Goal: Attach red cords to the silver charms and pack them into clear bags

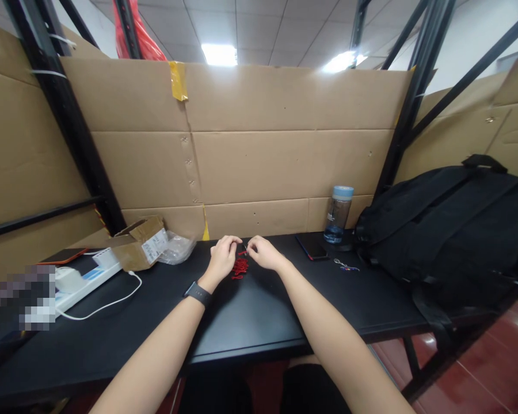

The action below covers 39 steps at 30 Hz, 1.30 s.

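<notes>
No legible text or numbers

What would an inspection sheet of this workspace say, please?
surface: black table, no spill seen
job's things: small red items, bunched by the hands; exact kind too small to tell
clutter: opened carton, clear plastic, phone, bottle, small trinket, black backpack
hands: left hand and right hand close together at the red items; grip unclear
cables: white cable curving over the table beside the power strip
surroundings: cardboard panels, black metal frame, red bag above
</notes>
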### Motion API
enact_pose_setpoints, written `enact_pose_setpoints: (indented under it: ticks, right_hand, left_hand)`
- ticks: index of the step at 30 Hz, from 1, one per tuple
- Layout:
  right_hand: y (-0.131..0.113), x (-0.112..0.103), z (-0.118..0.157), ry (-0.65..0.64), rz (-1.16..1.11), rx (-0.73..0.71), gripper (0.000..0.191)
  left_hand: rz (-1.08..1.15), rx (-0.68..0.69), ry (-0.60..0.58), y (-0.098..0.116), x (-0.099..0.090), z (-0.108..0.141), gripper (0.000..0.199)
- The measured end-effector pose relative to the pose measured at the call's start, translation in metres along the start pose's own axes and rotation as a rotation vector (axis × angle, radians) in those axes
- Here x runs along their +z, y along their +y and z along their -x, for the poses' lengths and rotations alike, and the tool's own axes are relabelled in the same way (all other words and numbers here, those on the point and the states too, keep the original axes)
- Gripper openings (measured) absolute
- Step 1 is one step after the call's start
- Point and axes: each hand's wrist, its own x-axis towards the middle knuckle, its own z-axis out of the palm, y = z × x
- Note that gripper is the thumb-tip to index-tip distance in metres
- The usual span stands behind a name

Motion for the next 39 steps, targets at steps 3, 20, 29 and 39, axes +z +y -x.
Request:
enact_pose_setpoints:
  ticks: [3, 20, 29, 39]
  right_hand:
    - [0.0, -0.003, 0.005, -0.049, 0.086, 0.042, 0.012]
    - [0.022, -0.007, -0.003, 0.059, 0.099, 0.094, 0.015]
    - [0.021, -0.006, -0.004, 0.062, 0.141, 0.142, 0.019]
    - [0.036, -0.012, 0.001, 0.022, 0.247, 0.413, 0.017]
  left_hand:
    - [0.023, 0.01, -0.035, -0.006, 0.001, -0.001, 0.031]
    - [-0.171, 0.051, -0.383, -0.003, 0.003, 0.007, 0.068]
    - [-0.187, 0.117, -0.463, 0.003, 0.003, 0.009, 0.081]
    - [-0.274, -0.01, -0.356, -0.016, -0.007, 0.002, 0.026]
